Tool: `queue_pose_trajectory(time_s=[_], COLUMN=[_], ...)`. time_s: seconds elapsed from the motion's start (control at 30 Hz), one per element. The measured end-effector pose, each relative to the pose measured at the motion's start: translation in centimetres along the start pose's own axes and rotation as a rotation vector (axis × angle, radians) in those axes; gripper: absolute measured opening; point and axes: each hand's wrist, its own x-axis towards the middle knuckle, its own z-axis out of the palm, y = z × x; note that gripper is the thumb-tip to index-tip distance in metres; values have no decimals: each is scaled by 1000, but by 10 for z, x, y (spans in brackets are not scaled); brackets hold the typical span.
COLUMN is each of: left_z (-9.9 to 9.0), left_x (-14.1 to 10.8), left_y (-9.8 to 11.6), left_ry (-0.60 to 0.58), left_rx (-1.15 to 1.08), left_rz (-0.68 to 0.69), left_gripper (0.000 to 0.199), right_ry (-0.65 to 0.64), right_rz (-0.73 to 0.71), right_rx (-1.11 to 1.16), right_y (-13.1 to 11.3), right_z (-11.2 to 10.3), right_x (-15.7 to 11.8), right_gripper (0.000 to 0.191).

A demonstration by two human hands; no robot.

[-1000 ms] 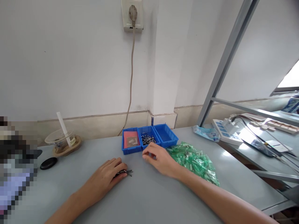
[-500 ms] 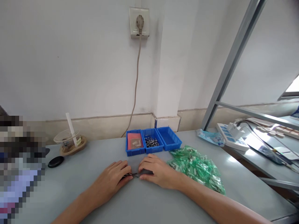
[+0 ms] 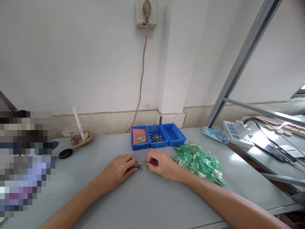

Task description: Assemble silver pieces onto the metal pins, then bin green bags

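Observation:
My left hand (image 3: 119, 168) rests low over the grey table, fingers closed round several thin metal rivets whose ends stick out past the fingertips. In a pinch, my right hand (image 3: 160, 163) faces it from a short gap away. A single rivet (image 3: 140, 163), silver with a thin stem, spans that gap and reaches the right fingertips. Behind the hands stand three blue bins in a row. The left bin (image 3: 140, 147) holds a pinkish-red packet (image 3: 137, 132), the middle bin (image 3: 159, 144) has a heap of similar rivets (image 3: 156, 137), and the right bin (image 3: 173, 132) shows a bare bottom.
A pile of green plastic bags (image 3: 200, 162) lies beside my right forearm. Further right are a blue packet (image 3: 215, 135), a power strip (image 3: 235, 135) and a metal frame post (image 3: 243, 63). At left are a black oval object (image 3: 65, 154), a clear plastic bowl (image 3: 73, 131) and a pixelated area.
My right fingers have closed from a loose curve into a pinch. A rivet now extends from the left hand's bundle to the right fingertips. The view has tilted slightly down.

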Motion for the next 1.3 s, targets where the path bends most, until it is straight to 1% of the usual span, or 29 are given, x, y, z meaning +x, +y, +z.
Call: queue_pose_trajectory(time_s=[0.13,0.27,0.37,0.47,0.6,0.67,0.9,1.03,1.17,1.23,1.3], left_z=[-1,-2,-3,-2,2,3,1,2,2,2,1], left_x=[-1,-1,2,9,18,20,20,20,19,18,17], left_y=[-1,-3,-3,-4,-5,-6,1,3,2,2,2], left_ry=[32,38,-1,-36,-40,-29,-32,-38,-35,-32,-31], left_rx=[19,49,101,150,187,199,218,204,178,168,157], left_rz=[-10,-12,4,18,22,26,-14,-11,0,1,-3], left_gripper=[24,24,25,31,39,38,36,30,26,24,22], right_ry=[47,111,133,148,182,198,177,164,146,148,152], right_rz=[160,236,255,275,281,263,278,316,368,385,388], right_rx=[160,319,415,455,463,482,526,639,790,827,814], right_y=[-1,2,6,9,10,11,14,11,10,10,10], right_z=[-6,-12,-13,-13,-15,-16,-15,-14,-13,-12,-11], right_x=[-1,0,1,1,2,2,3,3,2,2,3], right_gripper=[9,17,23,27,25,23,28,37,40,40,40])
